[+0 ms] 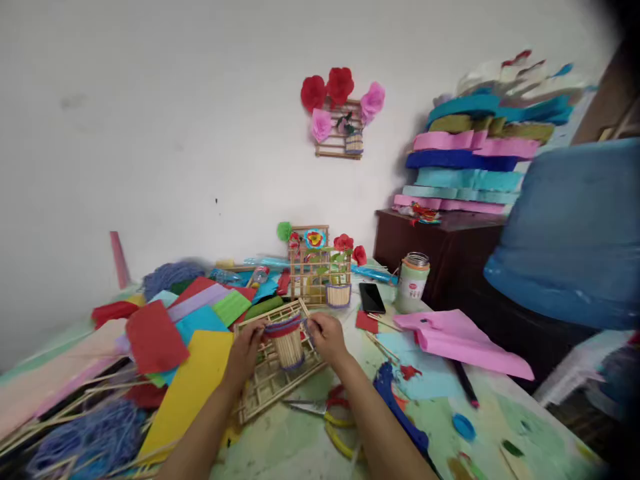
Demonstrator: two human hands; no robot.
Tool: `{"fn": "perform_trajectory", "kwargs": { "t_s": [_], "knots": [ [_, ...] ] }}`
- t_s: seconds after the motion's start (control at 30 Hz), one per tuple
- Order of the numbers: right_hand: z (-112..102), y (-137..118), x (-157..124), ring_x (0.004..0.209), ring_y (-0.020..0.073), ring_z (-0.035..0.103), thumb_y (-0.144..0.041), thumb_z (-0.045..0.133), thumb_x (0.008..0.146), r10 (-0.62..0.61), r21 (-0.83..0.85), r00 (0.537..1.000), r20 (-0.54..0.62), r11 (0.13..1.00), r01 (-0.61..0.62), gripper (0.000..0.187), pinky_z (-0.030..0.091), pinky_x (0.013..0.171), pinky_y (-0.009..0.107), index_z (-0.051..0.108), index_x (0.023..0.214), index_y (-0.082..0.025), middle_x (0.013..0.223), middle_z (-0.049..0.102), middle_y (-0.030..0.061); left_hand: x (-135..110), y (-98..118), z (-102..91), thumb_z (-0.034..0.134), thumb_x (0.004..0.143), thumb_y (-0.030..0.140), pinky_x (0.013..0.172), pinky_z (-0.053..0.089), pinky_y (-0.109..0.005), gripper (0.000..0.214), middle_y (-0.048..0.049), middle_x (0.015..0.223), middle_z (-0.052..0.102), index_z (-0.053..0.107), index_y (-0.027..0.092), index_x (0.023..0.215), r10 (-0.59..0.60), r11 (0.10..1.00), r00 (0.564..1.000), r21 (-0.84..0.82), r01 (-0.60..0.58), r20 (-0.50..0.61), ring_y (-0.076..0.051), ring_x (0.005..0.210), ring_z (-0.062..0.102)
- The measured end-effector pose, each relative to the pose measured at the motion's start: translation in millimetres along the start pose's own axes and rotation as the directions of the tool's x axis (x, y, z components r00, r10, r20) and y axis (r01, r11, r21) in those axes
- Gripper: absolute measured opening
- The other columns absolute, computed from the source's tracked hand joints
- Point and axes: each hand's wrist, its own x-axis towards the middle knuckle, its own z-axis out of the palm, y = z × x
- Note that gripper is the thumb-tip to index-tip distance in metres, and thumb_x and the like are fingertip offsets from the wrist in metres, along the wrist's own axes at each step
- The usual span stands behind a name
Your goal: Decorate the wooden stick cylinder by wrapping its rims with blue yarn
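Note:
My left hand [249,349] and my right hand [326,337] meet over a small cup made of wooden sticks [288,345] with red and purple yarn round its rim. Both hands pinch at that rim, one on each side. The cup stands on a wooden lattice frame [270,383] that lies flat on the table. Fingers of both hands are curled closed on the yarn band.
Scissors with red and yellow handles [330,410] lie just in front of the frame. Coloured paper sheets [155,337] and blue yarn [95,437] crowd the left. A finished flower frame [317,270], a phone [371,297], a jar [413,281] and pink paper [460,340] lie to the right.

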Motion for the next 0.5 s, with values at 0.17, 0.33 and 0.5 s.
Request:
{"fn": "perform_trajectory", "kwargs": {
  "t_s": [0.17,0.33,0.5],
  "knots": [
    [9,0,4,0.065,0.0126,0.05,-0.021,0.045,0.081,0.079,-0.005,0.996,-0.029,0.997,-0.08,0.018,0.032,0.06,0.02,0.061,0.074,-0.017,0.067,0.058,0.0015,1,7,0.3,0.041,0.086,0.035,0.074,0.045,-0.033,0.021,-0.0026,0.082,0.063,0.056,0.021,0.084,-0.021,1.0,1.0,-0.012,0.021,-0.01,-0.019,0.077,0.058],
    [15,2,8,0.066,0.0132,0.054,-0.021,0.046,0.081,0.142,0.021,0.989,-0.038,0.99,-0.141,0.019,0.035,0.061,0.02,0.063,0.074,-0.017,0.068,0.062,0.0018,1,14,-0.6,0.04,0.086,0.036,0.063,0.046,-0.03,0.022,0.0013,0.067,0.058,0.055,0.02,0.091,-0.058,0.998,0.998,-0.038,0.057,-0.034,-0.017,0.063,0.057],
    [13,-7,12,0.069,0.0134,0.055,-0.024,0.044,0.083,0.139,0.049,0.988,-0.062,0.989,-0.137,0.022,0.038,0.064,0.02,0.064,0.079,-0.016,0.072,0.063,0.0023,0,17,-1.2,0.04,0.086,0.036,0.062,0.045,-0.03,0.023,0.0018,0.063,0.057,0.055,0.02,0.09,-0.09,0.995,0.995,-0.047,0.088,-0.044,-0.018,0.062,0.057]
  ]
}}
